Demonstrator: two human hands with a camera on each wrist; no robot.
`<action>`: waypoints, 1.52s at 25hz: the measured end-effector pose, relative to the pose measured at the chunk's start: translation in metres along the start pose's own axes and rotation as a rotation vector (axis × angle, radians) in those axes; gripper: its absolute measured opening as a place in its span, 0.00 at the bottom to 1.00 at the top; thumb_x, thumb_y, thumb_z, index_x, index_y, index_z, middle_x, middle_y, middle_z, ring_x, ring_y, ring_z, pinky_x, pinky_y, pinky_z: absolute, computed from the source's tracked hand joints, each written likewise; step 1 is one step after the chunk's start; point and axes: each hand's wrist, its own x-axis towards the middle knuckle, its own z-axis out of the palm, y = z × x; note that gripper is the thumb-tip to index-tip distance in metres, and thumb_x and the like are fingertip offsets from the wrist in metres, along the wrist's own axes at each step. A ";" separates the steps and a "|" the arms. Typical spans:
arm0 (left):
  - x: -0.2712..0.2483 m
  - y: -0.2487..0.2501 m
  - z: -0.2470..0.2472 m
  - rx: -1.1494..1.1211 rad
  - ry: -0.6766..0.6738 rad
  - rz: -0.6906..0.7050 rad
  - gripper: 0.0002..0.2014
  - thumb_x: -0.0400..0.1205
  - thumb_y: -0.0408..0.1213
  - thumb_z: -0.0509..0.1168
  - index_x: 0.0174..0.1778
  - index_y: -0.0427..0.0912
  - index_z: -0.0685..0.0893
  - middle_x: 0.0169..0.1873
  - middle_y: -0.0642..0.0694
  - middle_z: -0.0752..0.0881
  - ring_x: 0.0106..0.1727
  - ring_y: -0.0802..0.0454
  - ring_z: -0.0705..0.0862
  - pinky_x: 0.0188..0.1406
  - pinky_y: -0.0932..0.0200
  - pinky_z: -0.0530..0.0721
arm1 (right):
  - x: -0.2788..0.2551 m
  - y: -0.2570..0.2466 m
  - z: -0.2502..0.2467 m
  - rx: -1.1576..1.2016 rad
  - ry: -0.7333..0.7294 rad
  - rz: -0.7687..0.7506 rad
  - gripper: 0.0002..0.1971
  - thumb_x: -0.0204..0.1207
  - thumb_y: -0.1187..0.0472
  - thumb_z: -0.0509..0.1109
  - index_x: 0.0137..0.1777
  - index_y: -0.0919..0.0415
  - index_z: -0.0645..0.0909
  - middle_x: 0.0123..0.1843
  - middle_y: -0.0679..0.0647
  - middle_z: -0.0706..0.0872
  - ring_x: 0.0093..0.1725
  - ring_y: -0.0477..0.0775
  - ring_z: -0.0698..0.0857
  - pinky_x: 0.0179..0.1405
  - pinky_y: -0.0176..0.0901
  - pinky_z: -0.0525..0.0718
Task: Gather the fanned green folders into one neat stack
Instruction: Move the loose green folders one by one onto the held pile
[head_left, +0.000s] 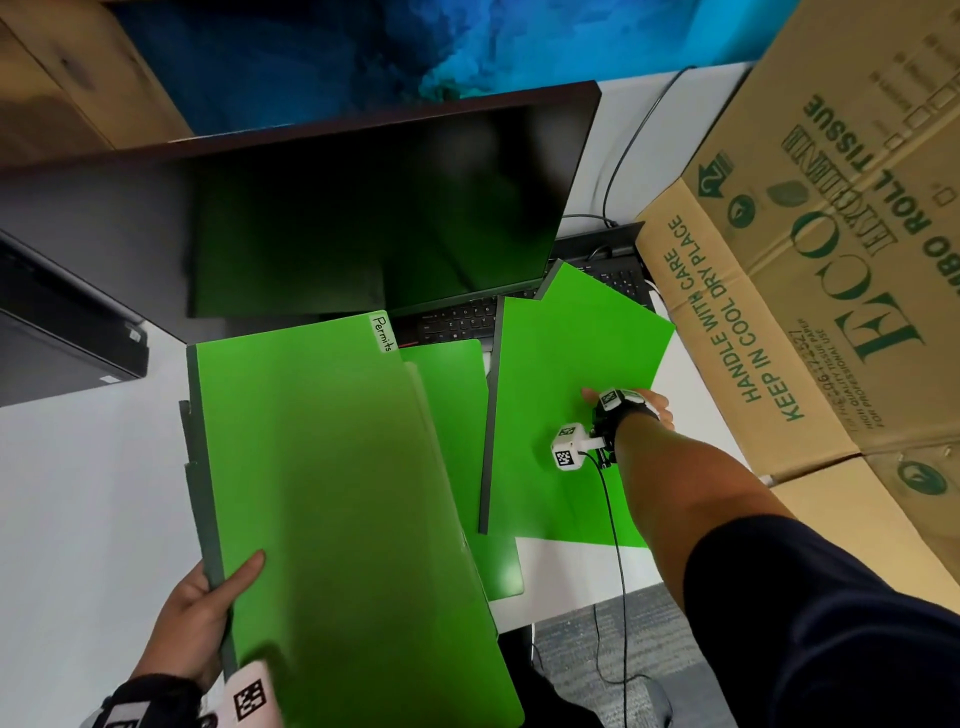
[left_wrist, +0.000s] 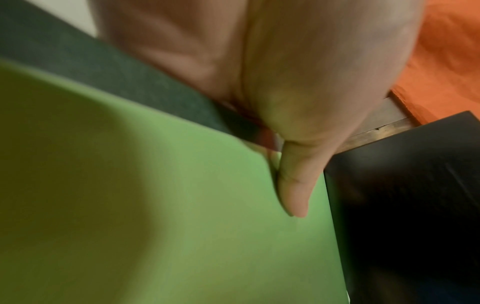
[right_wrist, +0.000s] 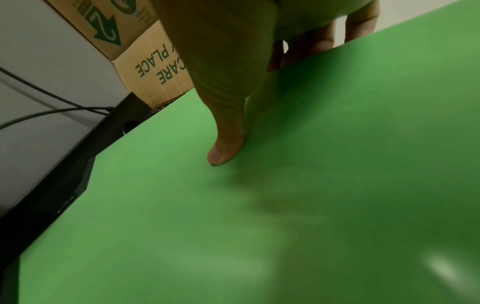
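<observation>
My left hand (head_left: 208, 613) grips the lower left edge of a lifted green folder bundle (head_left: 337, 493) with a "Permits" tab (head_left: 384, 332). Its thumb (left_wrist: 293, 185) lies on the green cover (left_wrist: 182, 205) beside the dark spine (left_wrist: 103, 67). Another green folder (head_left: 447, 395) lies flat on the desk, partly under the bundle. To the right lie overlapping green folders (head_left: 561, 374), one turned askew. My right hand (head_left: 631, 408) holds their right edge. Its thumb (right_wrist: 223, 148) presses the top of that folder (right_wrist: 285, 205), and its fingers (right_wrist: 319, 43) curl under the edge.
A dark monitor (head_left: 363, 218) stands behind the folders, with a black keyboard (head_left: 457, 317) under its lower edge. A large cardboard box (head_left: 831, 260) crowds the right side. A black device (head_left: 62, 332) sits far left on the white desk (head_left: 78, 493). Cables run at the back right.
</observation>
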 end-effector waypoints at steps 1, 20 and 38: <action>-0.004 0.006 0.003 -0.010 -0.008 -0.008 0.30 0.61 0.48 0.82 0.51 0.31 0.85 0.52 0.18 0.85 0.50 0.33 0.86 0.62 0.30 0.77 | 0.002 0.000 -0.002 -0.046 -0.025 -0.014 0.42 0.65 0.41 0.77 0.77 0.55 0.68 0.71 0.63 0.75 0.68 0.65 0.78 0.46 0.45 0.81; -0.071 0.057 0.019 0.044 -0.047 0.157 0.11 0.84 0.22 0.59 0.37 0.38 0.76 0.10 0.44 0.79 0.08 0.68 0.72 0.11 0.75 0.71 | -0.075 0.085 -0.040 0.751 0.172 -0.119 0.28 0.69 0.52 0.79 0.68 0.62 0.79 0.66 0.62 0.86 0.61 0.67 0.85 0.63 0.60 0.81; -0.088 0.059 -0.065 0.028 0.108 0.150 0.17 0.83 0.26 0.61 0.31 0.43 0.67 0.03 0.49 0.65 0.04 0.65 0.62 0.03 0.71 0.59 | -0.129 0.157 -0.056 0.972 0.046 -0.365 0.27 0.58 0.50 0.84 0.56 0.61 0.86 0.55 0.62 0.91 0.50 0.65 0.90 0.47 0.58 0.90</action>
